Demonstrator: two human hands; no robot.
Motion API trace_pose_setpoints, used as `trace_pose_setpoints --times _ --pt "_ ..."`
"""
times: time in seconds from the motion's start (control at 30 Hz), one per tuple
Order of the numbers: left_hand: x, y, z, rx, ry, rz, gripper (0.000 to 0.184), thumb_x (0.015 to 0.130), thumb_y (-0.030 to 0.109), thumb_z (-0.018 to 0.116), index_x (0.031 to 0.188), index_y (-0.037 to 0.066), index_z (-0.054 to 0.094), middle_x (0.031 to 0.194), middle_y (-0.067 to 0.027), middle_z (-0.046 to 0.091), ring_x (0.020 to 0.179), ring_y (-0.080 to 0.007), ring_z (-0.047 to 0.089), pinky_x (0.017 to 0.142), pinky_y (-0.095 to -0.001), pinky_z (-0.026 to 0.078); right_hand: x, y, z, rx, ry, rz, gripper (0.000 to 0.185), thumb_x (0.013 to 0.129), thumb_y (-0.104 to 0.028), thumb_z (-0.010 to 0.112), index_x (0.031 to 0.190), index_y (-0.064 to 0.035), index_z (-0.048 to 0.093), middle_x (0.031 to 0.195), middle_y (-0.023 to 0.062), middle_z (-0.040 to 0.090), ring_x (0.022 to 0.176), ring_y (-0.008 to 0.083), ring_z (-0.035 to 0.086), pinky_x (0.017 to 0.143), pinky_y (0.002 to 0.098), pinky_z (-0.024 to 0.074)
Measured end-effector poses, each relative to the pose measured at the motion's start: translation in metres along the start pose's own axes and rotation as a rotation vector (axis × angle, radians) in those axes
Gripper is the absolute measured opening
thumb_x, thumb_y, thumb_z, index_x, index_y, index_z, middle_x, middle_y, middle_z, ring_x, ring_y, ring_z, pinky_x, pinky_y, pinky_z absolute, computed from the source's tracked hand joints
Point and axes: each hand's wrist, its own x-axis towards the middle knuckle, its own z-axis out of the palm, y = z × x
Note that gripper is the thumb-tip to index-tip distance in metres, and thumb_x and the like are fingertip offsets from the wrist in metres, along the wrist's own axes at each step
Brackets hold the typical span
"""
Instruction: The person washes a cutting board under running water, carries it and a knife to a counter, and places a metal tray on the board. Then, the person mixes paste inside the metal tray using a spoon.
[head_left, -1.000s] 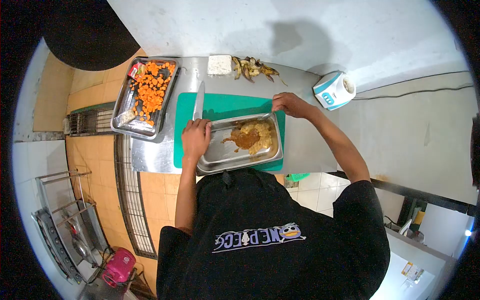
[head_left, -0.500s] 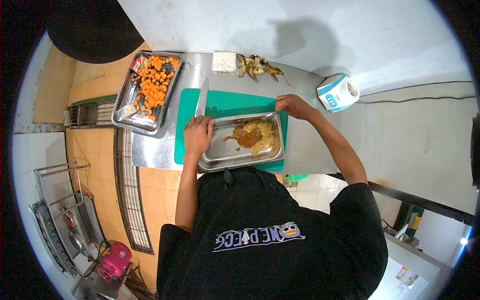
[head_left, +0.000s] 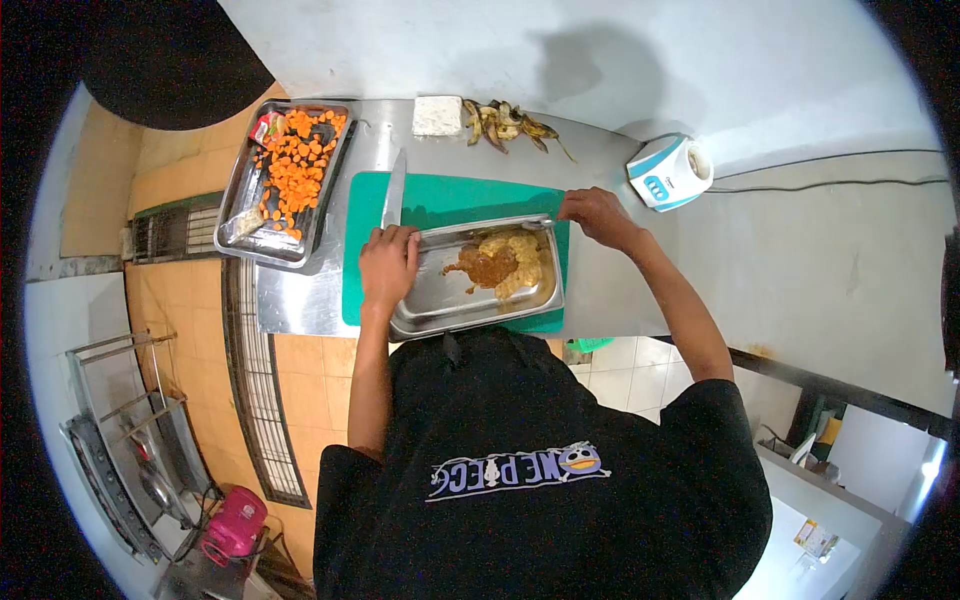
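Observation:
A rectangular stainless steel pan (head_left: 425, 312) lies slightly tilted across the green cutting board (head_left: 480, 193). Inside it, yellow mashed food (head_left: 526, 262) sits beside a brown paste (head_left: 482, 267). My left hand (head_left: 386, 266) grips the pan's left end, fingers over its upper corner. Just beyond those fingers a knife (head_left: 396, 188) lies on the board, blade pointing away, its handle hidden. My right hand (head_left: 597, 216) is closed at the pan's upper right corner, around what looks like the handle of a metal utensil (head_left: 543, 223); its exact kind is unclear.
At the left stands a metal tray (head_left: 233, 205) of sliced carrots (head_left: 297, 170) with small packets. A white block (head_left: 438, 116) and banana peels (head_left: 508, 125) lie along the wall. A white and blue blender base (head_left: 668, 174) stands at the right, its cord running along the wall.
The whole view has shifted slightly left and up. My right hand has turned a little at the pan's corner, and the brown paste reaches a bit further over the yellow mash. My left hand keeps its hold.

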Motion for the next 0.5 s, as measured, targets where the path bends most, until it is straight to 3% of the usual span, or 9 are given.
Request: trace_pose_setpoints --times 0.17,0.37,0.43,0.5 --pt "0.001 0.001 -0.004 -0.013 0.015 0.015 0.020 0.096 0.024 0.057 0.099 0.011 0.071 0.094 -0.0073 0.069 0.091 -0.0303 0.062 0.077 -0.0449 0.051 -0.013 0.006 0.008 -0.041 -0.068 0.122 0.014 0.089 -0.004 0.059 0.096 -0.0125 0.067 0.101 0.0047 0.067 0.092 0.0321 0.066 0.079 0.0446 0.0540" --pt "0.002 0.001 -0.005 -0.007 -0.005 0.008 0.019 0.096 0.023 0.057 0.099 0.011 0.071 0.094 -0.0078 0.069 0.091 -0.0305 0.062 0.077 -0.0448 0.051 -0.032 0.022 0.043 0.272 0.057 0.236 0.022 0.081 0.009 0.057 0.095 -0.0066 0.065 0.093 0.0118 0.069 0.089 0.0339 0.067 0.079 0.0429 0.0537" --pt "0.002 0.000 -0.004 -0.009 -0.014 0.005 0.019 0.096 0.024 0.057 0.098 0.011 0.071 0.094 -0.0079 0.069 0.090 -0.0305 0.062 0.078 -0.0446 0.051 -0.037 0.020 0.051 0.340 0.089 0.275 0.014 0.082 0.011 0.064 0.091 0.0000 0.065 0.087 0.0124 0.067 0.081 0.0275 0.066 0.072 0.0360 0.0520" --pt "0.002 -0.001 -0.001 -0.007 -0.007 0.010 0.019 0.096 0.024 0.057 0.098 0.011 0.071 0.094 -0.0078 0.069 0.091 -0.0304 0.062 0.078 -0.0446 0.051 -0.042 0.011 0.058 0.379 0.122 0.265 0.013 0.082 0.011 0.064 0.091 0.0004 0.065 0.087 0.0124 0.067 0.080 0.0262 0.066 0.072 0.0357 0.0519"
